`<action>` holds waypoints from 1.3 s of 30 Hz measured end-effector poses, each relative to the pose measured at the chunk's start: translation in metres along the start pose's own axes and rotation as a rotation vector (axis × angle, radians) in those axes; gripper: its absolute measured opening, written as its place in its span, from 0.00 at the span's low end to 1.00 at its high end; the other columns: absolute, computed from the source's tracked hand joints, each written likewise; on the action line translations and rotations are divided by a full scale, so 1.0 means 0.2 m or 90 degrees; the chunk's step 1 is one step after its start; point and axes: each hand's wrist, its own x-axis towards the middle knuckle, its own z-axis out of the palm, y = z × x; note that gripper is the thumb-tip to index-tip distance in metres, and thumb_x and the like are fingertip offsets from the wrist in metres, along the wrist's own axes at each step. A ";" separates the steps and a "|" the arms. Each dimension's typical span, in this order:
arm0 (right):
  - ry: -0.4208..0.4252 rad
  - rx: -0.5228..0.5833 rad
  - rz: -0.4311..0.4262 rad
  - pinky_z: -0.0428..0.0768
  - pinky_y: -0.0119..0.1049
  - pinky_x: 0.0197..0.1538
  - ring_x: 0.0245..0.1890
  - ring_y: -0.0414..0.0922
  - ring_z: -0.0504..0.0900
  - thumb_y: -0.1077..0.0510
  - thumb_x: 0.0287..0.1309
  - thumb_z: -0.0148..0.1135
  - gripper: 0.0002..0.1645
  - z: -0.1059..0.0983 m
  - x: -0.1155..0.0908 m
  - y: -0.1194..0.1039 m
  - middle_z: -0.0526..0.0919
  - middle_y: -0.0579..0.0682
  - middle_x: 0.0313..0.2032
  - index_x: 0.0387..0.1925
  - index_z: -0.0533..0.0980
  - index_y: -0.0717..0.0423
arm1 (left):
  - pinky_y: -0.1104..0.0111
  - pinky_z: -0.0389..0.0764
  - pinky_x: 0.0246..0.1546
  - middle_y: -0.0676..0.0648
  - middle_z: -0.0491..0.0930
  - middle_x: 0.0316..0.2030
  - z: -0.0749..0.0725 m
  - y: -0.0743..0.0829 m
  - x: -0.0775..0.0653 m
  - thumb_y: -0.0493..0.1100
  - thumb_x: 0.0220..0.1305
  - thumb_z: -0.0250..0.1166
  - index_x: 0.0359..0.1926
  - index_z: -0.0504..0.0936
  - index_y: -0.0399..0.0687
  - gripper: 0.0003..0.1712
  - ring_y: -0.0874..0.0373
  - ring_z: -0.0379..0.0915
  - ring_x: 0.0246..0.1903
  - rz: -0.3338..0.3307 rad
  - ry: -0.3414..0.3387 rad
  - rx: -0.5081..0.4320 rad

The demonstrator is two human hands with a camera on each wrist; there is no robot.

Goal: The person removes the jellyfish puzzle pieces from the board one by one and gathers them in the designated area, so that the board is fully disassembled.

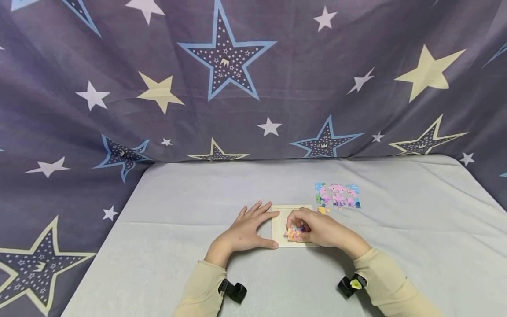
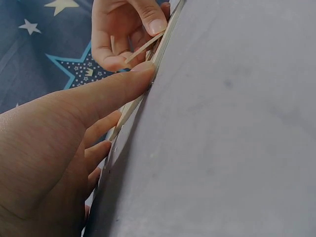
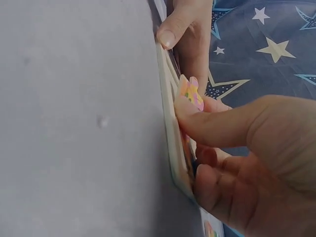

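Note:
A pale wooden puzzle tray [image 1: 282,222] lies on the covered table in front of me. My left hand [image 1: 247,231] rests along its left side with fingers spread; in the left wrist view the thumb [image 2: 113,91] touches the near rim. Over the tray's middle, my right hand [image 1: 322,229] pinches a colourful puzzle piece [image 1: 293,234]. That piece [image 3: 190,94] is tilted above the tray in the right wrist view, between thumb and fingers. The fingers partly hide the piece and what lies beneath it.
Several joined puzzle pieces [image 1: 337,196] with a pink picture lie beyond the tray to the right. A yellowish piece [image 1: 323,210] sits by the tray's far right corner. Grey cloth [image 1: 178,246] covers the table, and a star-patterned curtain [image 1: 245,119] hangs behind.

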 end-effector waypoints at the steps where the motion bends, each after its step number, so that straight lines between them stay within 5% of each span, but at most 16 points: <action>1: -0.003 0.004 0.000 0.69 0.31 0.31 0.27 0.37 0.69 0.66 0.52 0.72 0.19 0.00 0.00 0.00 0.73 0.42 0.31 0.41 0.74 0.46 | 0.49 0.31 0.73 0.53 0.49 0.77 0.00 0.00 0.00 0.64 0.52 0.72 0.73 0.66 0.62 0.48 0.52 0.34 0.77 0.000 0.000 0.000; 13: -0.059 0.146 -0.006 0.76 0.32 0.30 0.26 0.38 0.75 0.69 0.62 0.62 0.14 -0.04 0.00 0.04 0.81 0.45 0.32 0.45 0.72 0.51 | 0.48 0.31 0.73 0.53 0.49 0.77 0.01 0.00 -0.01 0.64 0.52 0.73 0.73 0.65 0.61 0.49 0.52 0.34 0.77 -0.007 -0.004 -0.003; 39: 0.016 0.091 0.027 0.77 0.33 0.38 0.34 0.40 0.76 0.71 0.59 0.63 0.14 -0.35 -0.15 0.24 0.80 0.45 0.34 0.46 0.79 0.60 | 0.49 0.32 0.74 0.54 0.50 0.77 0.01 0.00 0.00 0.62 0.51 0.73 0.73 0.66 0.61 0.49 0.52 0.34 0.77 -0.006 0.000 -0.002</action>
